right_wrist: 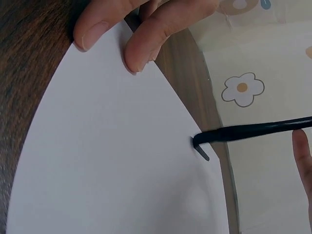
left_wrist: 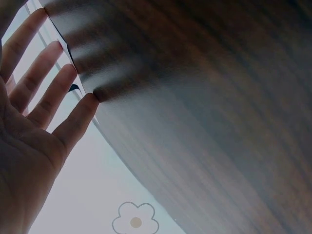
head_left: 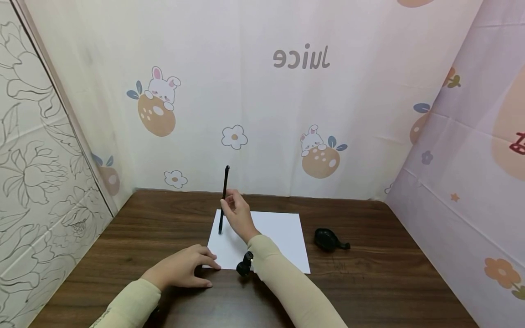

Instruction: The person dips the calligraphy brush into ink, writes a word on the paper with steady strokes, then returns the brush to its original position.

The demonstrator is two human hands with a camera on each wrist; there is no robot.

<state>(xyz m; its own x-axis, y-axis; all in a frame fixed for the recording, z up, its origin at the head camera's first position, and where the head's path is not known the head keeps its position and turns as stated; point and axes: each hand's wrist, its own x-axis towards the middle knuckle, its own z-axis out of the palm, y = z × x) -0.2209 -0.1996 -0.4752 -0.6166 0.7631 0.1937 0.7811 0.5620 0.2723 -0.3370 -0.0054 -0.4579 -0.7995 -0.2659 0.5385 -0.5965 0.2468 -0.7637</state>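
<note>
I see the right hand (head_left: 239, 215) pinching a calligraphy brush (head_left: 225, 182), left hand (head_left: 180, 268) splayed at the paper's edge (head_left: 287, 243), seven o'clock, mirrored "Juice" lettering (head_left: 306, 60) at one.

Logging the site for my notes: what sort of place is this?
Probably a curtained-off indoor desk nook: a wood-grain table, printed hangings behind it and at both sides, and white paper under a black brush.

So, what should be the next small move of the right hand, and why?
Probably the right hand should draw the brush slightly along the paper: its tip touches there, by what looks like a short dark mark, and the left hand rests at the near left corner.
</note>
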